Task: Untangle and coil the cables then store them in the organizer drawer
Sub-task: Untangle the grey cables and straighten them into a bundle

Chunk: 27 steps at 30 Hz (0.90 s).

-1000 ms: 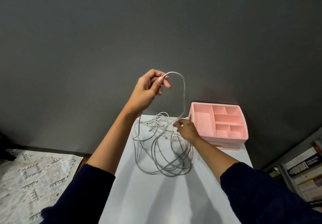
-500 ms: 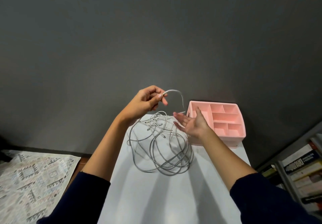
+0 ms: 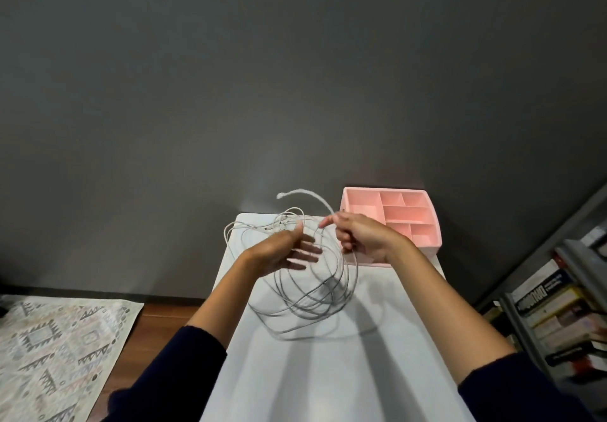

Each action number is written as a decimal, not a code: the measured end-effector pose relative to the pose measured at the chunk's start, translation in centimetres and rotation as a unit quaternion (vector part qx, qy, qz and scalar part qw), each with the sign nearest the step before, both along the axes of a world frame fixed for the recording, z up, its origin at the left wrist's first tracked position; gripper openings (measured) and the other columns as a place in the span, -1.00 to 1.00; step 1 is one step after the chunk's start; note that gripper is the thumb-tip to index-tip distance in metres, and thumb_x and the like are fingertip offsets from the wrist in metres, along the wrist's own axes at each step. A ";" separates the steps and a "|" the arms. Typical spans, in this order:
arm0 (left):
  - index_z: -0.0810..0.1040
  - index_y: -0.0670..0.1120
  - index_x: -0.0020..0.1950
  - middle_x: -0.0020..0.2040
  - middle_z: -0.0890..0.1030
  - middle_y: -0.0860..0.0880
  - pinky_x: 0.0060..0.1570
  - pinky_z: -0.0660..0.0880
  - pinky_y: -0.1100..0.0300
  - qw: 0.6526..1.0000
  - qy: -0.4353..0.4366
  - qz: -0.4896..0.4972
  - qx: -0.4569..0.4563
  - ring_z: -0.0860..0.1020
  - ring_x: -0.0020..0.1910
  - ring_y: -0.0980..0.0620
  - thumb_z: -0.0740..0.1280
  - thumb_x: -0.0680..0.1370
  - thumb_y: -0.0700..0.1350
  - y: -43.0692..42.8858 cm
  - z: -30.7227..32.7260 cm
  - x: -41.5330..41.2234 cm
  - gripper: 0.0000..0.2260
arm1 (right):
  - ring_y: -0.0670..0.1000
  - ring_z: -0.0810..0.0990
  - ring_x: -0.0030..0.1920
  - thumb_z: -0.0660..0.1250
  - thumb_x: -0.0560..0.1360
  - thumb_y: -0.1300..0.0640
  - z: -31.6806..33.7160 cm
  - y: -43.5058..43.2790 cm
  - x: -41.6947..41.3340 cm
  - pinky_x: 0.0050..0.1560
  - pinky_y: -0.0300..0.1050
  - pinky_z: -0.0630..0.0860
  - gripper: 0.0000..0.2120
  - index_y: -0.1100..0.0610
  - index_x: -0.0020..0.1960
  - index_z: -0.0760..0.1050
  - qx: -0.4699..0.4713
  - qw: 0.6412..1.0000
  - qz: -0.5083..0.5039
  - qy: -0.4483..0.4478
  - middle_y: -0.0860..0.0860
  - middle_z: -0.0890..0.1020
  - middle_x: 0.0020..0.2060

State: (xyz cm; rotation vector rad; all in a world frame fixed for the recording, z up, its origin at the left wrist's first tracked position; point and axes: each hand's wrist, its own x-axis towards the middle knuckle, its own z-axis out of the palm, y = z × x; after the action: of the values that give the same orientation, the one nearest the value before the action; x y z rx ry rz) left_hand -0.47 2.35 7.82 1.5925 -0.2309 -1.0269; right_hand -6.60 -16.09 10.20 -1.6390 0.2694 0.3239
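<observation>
The cables (image 3: 305, 303) lay in a loose grey-white tangle on the far half of the desk (image 3: 328, 372), with part of the bundle raised off the surface between the two hands.

Handling: the strands were thin, light and limp. They would likely hold no shape until gathered, and the loops could snag on one another under a hard pull. The best hold is judged to be near a free end, drawing out one strand at a time.

The right hand (image 3: 364, 237) had its fingers curled round one strand, whose free end (image 3: 281, 195) arched up and to the left above the tangle. The left hand (image 3: 279, 251) was open with fingers spread, against the left side of the raised loops — whether it touched them could not be told, as the frame is blurred there.

The pink organizer (image 3: 427, 246) stood at the far right of the desk, just beyond the right hand — its visible compartments held no cable.
</observation>
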 end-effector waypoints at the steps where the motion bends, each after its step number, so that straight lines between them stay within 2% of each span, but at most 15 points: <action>1: 0.46 -0.16 0.16 0.05 0.64 -0.10 -0.06 0.52 0.13 0.997 0.025 0.064 -0.046 0.61 0.02 0.00 -0.09 0.65 0.17 -0.2 0.0 0.4 -0.50 | -0.10 0.24 -0.47 -0.02 0.69 0.07 0.0 0.1 -0.9 -0.38 -0.26 0.34 -0.66 0.10 0.03 0.52 -0.017 0.999 0.037 0.004 -0.08 0.27 -0.47; 3: 0.47 -0.21 0.16 0.00 0.67 -0.11 -0.04 0.52 0.12 0.970 0.089 0.166 -0.152 0.60 0.03 0.03 -0.09 0.63 0.23 -0.5 0.3 1.3 -0.42 | -0.10 0.23 -0.46 0.01 0.68 0.04 -0.2 0.4 -2.7 -0.36 -0.27 0.37 -0.68 0.10 0.06 0.52 -0.042 0.994 0.096 0.017 -0.09 0.26 -0.47; 5: 0.44 -0.19 0.13 -0.12 0.70 -0.07 -0.12 0.55 0.13 0.926 0.145 0.247 -0.245 0.60 -0.03 0.05 -0.03 0.64 0.20 -0.4 0.9 2.1 -0.51 | -0.09 0.21 -0.45 0.03 0.68 0.02 -0.6 0.6 -4.2 -0.35 -0.24 0.31 -0.69 0.11 0.10 0.51 -0.056 0.988 0.139 0.030 -0.08 0.26 -0.46; 7: 0.41 -0.17 -0.02 -0.33 0.63 -0.05 -0.39 0.54 0.26 0.882 0.165 0.333 -0.289 0.55 -0.26 0.08 -0.01 0.68 0.03 0.2 1.7 2.8 -0.67 | -0.09 0.22 -0.44 0.04 0.67 0.02 -1.2 0.8 -5.4 -0.36 -0.25 0.28 -0.69 0.12 0.13 0.51 -0.066 0.982 0.174 0.045 -0.05 0.27 -0.44; 9: 0.38 -0.15 -0.14 -0.53 0.41 0.02 -0.65 0.29 0.37 0.865 0.157 0.373 -0.297 0.34 -0.58 0.14 -0.04 0.68 -0.20 1.0 2.4 3.0 -0.72 | -0.09 0.25 -0.43 0.06 0.67 0.01 -1.9 1.0 -6.4 -0.35 -0.27 0.31 -0.69 0.12 0.16 0.52 -0.071 0.976 0.195 0.061 -0.02 0.28 -0.42; 11: 0.39 -0.14 -0.14 -0.60 0.28 0.07 -0.69 0.11 0.38 0.871 0.135 0.371 -0.291 0.17 -0.68 0.18 -0.05 0.68 -0.22 1.8 2.7 2.9 -0.71 | -0.09 0.29 -0.43 0.07 0.66 -0.02 -2.7 1.3 -7.0 -0.32 -0.26 0.34 -0.67 0.12 0.16 0.53 -0.065 0.974 0.202 0.077 0.00 0.29 -0.40; 15: 0.40 -0.16 -0.16 -0.58 0.23 0.09 -0.67 0.10 0.38 0.878 0.080 0.370 -0.293 0.15 -0.66 0.19 -0.04 0.67 0.11 3.1 3.0 2.1 -0.56 | -0.06 0.36 -0.42 0.01 0.59 -0.26 -5.1 3.1 -7.3 -0.39 -0.24 0.41 -0.46 0.13 0.14 0.53 -0.047 0.981 0.115 0.148 0.02 0.44 -0.32; 17: 0.36 -0.12 -0.21 -0.58 0.21 0.11 -0.66 0.09 0.38 0.890 0.032 0.363 -0.273 0.14 -0.65 0.20 -0.01 0.67 0.11 4.1 3.5 1.6 -0.59 | -0.06 0.33 -0.42 -0.03 0.56 -0.33 -7.1 4.0 -7.6 -0.45 -0.26 0.36 -0.39 0.16 0.18 0.45 -0.069 0.976 0.060 0.199 0.05 0.45 -0.23; 19: 0.31 -0.07 -0.24 -0.57 0.19 0.14 -0.66 0.05 0.38 0.905 -0.017 0.351 -0.241 0.12 -0.64 0.20 0.02 0.67 0.08 5.3 3.9 0.9 -0.64 | -0.08 0.32 -0.48 0.01 0.53 -0.37 -9.6 4.8 -8.1 -0.49 -0.29 0.29 -0.40 0.16 0.11 0.40 -0.121 0.956 0.069 0.257 0.05 0.44 -0.27; 21: 0.30 -0.05 -0.24 -0.57 0.19 0.15 -0.65 0.03 0.39 0.911 -0.047 0.345 -0.223 0.12 -0.64 0.20 0.03 0.67 0.08 6.7 3.8 0.3 -0.66 | -0.10 0.30 -0.58 0.20 0.43 -0.40 -12.5 5.6 -8.4 -0.53 -0.28 0.23 -0.43 0.14 -0.07 0.39 -0.199 0.917 0.146 0.313 0.04 0.46 -0.39; 22: 0.30 -0.04 -0.24 -0.56 0.20 0.15 -0.65 0.02 0.39 0.910 -0.052 0.346 -0.221 0.12 -0.64 0.20 0.03 0.67 0.07 7.3 3.7 0.2 -0.66 | -0.10 0.27 -0.61 0.31 0.37 -0.40 -13.8 5.9 -8.6 -0.56 -0.28 0.20 -0.42 0.14 -0.09 0.40 -0.223 0.890 0.201 0.342 0.05 0.52 -0.42; 24: 0.30 -0.05 -0.25 -0.56 0.21 0.14 -0.65 0.02 0.39 0.905 -0.046 0.359 -0.224 0.12 -0.63 0.21 0.04 0.67 0.07 8.5 3.2 -0.1 -0.66 | -0.12 0.19 -0.63 0.44 0.33 -0.28 -15.2 7.0 -9.0 -0.63 -0.31 0.16 -0.41 0.16 0.10 0.44 -0.178 0.855 0.287 0.394 0.09 0.68 -0.27; 25: 0.30 -0.05 -0.25 -0.55 0.22 0.14 -0.65 0.03 0.39 0.901 -0.037 0.368 -0.224 0.13 -0.63 0.21 0.04 0.67 0.07 9.0 2.7 -0.2 -0.66 | -0.13 0.18 -0.61 0.46 0.38 -0.17 -15.4 7.5 -9.1 -0.65 -0.31 0.16 -0.46 0.17 0.17 0.44 -0.137 0.856 0.300 0.399 0.11 0.70 -0.14; 27: 0.31 -0.06 -0.25 -0.55 0.24 0.13 -0.66 0.04 0.39 0.895 -0.016 0.382 -0.227 0.13 -0.62 0.21 0.05 0.67 0.07 9.8 1.8 -0.5 -0.66 | -0.15 0.19 -0.57 0.43 0.46 0.02 -15.3 8.3 -9.5 -0.62 -0.33 0.19 -0.70 0.18 0.07 0.51 -0.093 0.887 0.261 0.370 0.07 0.71 -0.10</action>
State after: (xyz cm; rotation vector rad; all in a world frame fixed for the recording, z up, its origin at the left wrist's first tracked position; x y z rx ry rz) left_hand -0.97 12.16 9.60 1.1065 0.1333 -0.2933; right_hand -16.09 -7.79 -5.10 -1.6961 0.4341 1.3844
